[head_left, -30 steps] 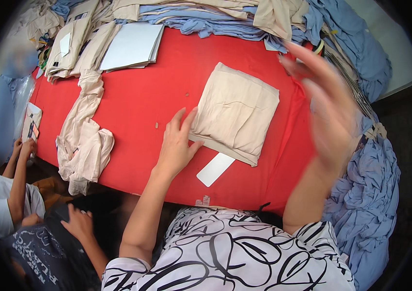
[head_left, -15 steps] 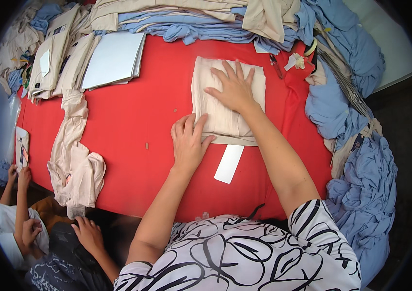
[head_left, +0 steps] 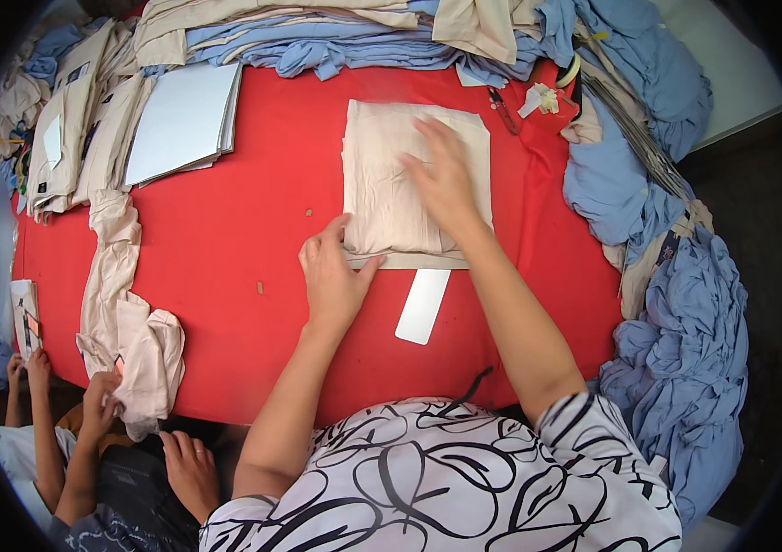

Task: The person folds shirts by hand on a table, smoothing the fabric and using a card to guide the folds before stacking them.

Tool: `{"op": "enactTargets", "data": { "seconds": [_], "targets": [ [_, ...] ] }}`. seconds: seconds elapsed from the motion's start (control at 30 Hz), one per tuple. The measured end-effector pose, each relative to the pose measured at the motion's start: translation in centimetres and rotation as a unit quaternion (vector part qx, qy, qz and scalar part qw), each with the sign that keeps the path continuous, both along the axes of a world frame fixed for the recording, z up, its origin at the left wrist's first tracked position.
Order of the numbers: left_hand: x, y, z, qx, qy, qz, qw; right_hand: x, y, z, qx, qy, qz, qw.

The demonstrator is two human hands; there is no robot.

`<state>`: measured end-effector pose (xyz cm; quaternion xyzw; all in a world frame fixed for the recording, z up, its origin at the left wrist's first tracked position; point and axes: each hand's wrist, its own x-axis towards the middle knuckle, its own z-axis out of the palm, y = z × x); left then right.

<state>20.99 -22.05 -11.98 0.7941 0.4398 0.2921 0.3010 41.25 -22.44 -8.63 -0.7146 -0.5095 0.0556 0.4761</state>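
Observation:
A folded beige garment [head_left: 382, 184] lies flat on the red-covered table in front of me, its lower edge folded into a band. My left hand [head_left: 331, 281] is at its lower left corner, thumb apart from the fingers, touching the edge. Over the upper right part of the cloth is my right hand [head_left: 446, 175], blurred, its thumb and fingers apart; whether it touches the fabric I cannot tell. From under the lower edge sticks out a white card strip [head_left: 423, 308].
White sheets [head_left: 179, 124] are stacked beside folded beige garments [head_left: 110, 133] at far left. Blue and beige clothes line the back. Small red-handled snippers [head_left: 503, 112] lie beyond the garment; blue cloth [head_left: 685, 322] is heaped right. Another person's hand [head_left: 101, 405] touches a crumpled beige garment [head_left: 147, 354].
My right hand has lifted or slid slightly across the cloth and is blurred now. The whole view has shifted a little. At left, another person's hand has come up to the crumpled beige garment.

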Motion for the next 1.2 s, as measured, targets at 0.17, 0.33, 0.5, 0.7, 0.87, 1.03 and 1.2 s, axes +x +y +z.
{"op": "enactTargets", "data": {
  "seconds": [0.17, 0.33, 0.5, 0.7, 0.87, 1.03, 1.2],
  "targets": [
    [-2.1, 1.1, 1.6, -0.116, -0.030, -0.026, 0.992, 1.8, -13.7, 1.0, -0.171, 0.154, -0.158, 0.960],
    [-1.0, 1.9, 1.9, -0.222, -0.046, -0.022, 0.974, -0.3, -15.4, -2.2, -0.111, 0.376, -0.150, 0.908],
    [-1.1, 1.2, 1.0, -0.174, -0.109, -0.042, 0.978, -0.3, -14.5, -1.4, -0.141, 0.337, -0.139, 0.920],
    [-1.0, 1.5, 0.9, -0.108, -0.022, -0.062, 0.992, -0.1, -14.4, -1.7, -0.160, 0.306, -0.137, 0.929],
    [-1.4, 1.3, 0.7, -0.120, -0.020, -0.063, 0.991, -0.1, -14.2, -1.9, -0.205, 0.263, -0.172, 0.927],
    [-1.4, 0.6, 0.9, -0.084, -0.023, -0.064, 0.994, 0.4, -14.6, -3.6, -0.198, 0.128, -0.150, 0.960],
    [-1.3, 0.5, 0.1, -0.041, -0.035, -0.043, 0.998, -0.5, -14.3, -1.9, -0.207, 0.161, -0.165, 0.951]
  ]
}}
